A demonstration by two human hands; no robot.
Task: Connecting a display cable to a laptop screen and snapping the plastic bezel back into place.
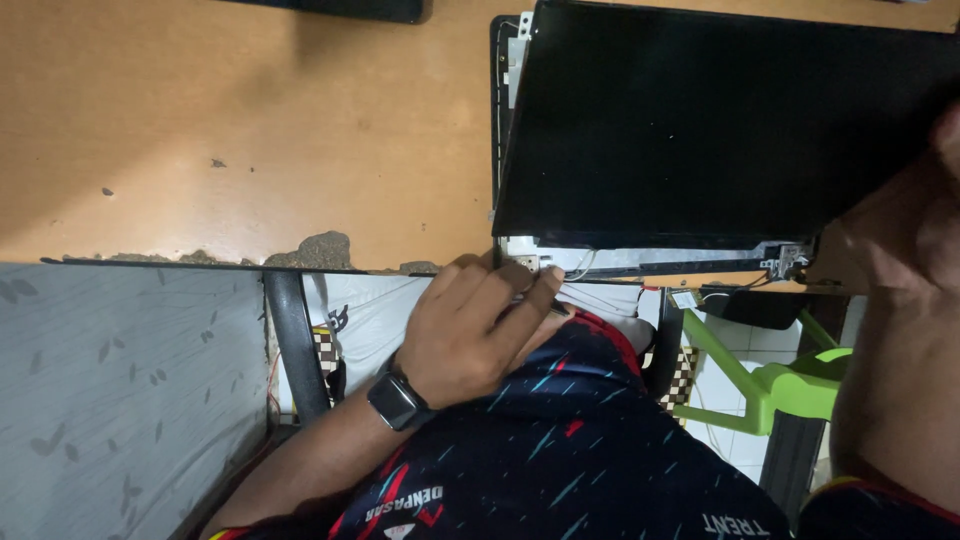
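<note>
**Screen panel lifted off laptop lid, both hands at its edges**

Head view. Left hand (475, 325) sits at the near edge of the counter (250, 130), wrist bent, knuckles up, fingers curled together against the lower left corner of the black screen panel (700, 120). A thin dark tool seems pinched in the fingertips, too small to be sure. A dark smartwatch (397, 400) is on that wrist.

Right hand (900, 230) comes in at the frame's right edge, pressed to the panel's lower right corner. Its fingers are cut off and in shadow, so I cannot tell its grip.

The panel tilts above the laptop lid frame (600, 260), with a metal hinge (785, 260) and thin wires exposed along the bottom.

The counter's near edge is chipped. Bare wood lies open left of the panel. A green plastic chair (780, 385) stands below.
</note>
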